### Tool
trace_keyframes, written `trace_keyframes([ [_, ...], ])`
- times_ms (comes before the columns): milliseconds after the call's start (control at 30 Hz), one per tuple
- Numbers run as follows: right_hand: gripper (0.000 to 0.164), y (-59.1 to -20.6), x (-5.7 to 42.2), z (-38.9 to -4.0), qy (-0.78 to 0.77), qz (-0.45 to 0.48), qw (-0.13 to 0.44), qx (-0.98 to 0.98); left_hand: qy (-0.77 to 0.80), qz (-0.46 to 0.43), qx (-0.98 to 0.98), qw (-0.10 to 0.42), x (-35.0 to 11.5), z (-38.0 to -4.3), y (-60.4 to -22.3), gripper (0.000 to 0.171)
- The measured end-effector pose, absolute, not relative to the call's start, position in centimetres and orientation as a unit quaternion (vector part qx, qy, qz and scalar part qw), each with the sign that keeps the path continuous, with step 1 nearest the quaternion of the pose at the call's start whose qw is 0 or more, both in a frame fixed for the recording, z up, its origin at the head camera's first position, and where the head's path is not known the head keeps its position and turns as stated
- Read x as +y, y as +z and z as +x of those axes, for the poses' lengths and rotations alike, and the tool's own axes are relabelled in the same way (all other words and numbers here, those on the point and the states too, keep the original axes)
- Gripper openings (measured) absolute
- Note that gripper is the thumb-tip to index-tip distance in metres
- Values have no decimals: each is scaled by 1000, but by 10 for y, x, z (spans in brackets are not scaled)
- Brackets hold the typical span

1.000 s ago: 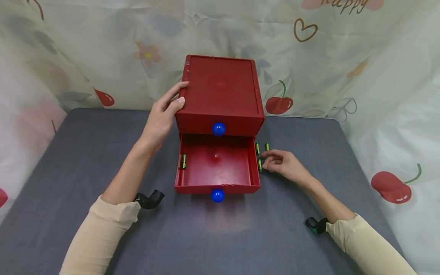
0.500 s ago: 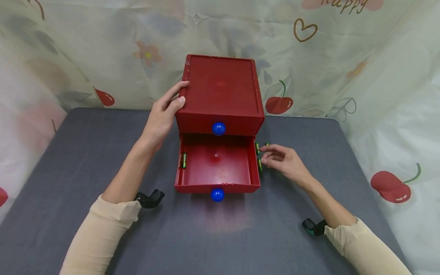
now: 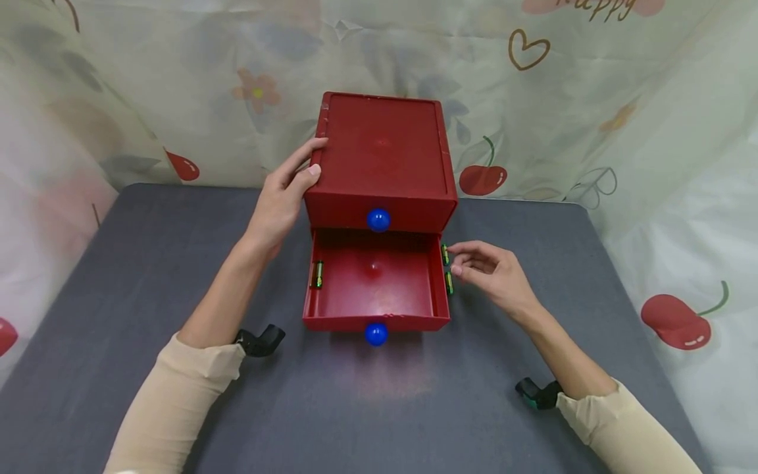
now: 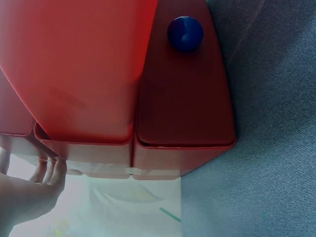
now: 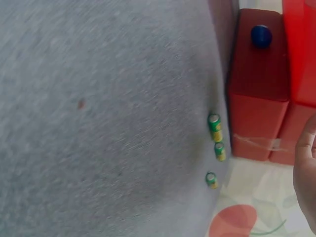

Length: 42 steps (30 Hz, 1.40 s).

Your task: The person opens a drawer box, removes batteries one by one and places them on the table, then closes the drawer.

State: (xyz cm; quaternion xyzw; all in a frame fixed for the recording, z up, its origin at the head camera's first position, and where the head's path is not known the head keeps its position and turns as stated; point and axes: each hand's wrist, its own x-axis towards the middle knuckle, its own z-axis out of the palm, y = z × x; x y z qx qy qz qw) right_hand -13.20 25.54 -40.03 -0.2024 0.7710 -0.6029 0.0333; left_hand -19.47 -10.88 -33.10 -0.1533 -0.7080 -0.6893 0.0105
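A red drawer unit (image 3: 381, 148) with blue knobs stands on the table, and its middle drawer (image 3: 349, 299) is pulled out. My left hand (image 3: 275, 204) rests at the unit's upper left edge, fingers and thumb touching it. One green-and-yellow battery (image 3: 318, 274) lies inside the drawer along its left wall. To the right of the unit my right hand (image 3: 488, 273) hovers, fingers loosely bent, with nothing seen between them. In the right wrist view three batteries lie on the table: a near battery (image 5: 215, 127), a middle battery (image 5: 220, 151) and a far battery (image 5: 212, 179).
The grey table (image 3: 379, 408) carries the unit, with a lower drawer front (image 4: 185, 94) shut beneath the pulled-out one. A patterned curtain (image 3: 207, 79) hangs behind and at both sides. Each wrist wears a black camera, such as the left wrist camera (image 3: 260, 341).
My right hand has shifted slightly away along the unit's right side, now covering the farthest battery in the head view. The left hand and the drawers stay put.
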Motion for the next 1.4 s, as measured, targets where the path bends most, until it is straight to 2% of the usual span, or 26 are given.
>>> trace_keyframes([
  [533, 27, -366, 244, -117, -593, -218, 34, 775, -690, -158, -706, 7, -107, -195, -332, 45],
  [1400, 30, -335, 197, -116, -580, -265, 112, 762, -702, -151, -696, 12, -109, -194, -332, 45],
])
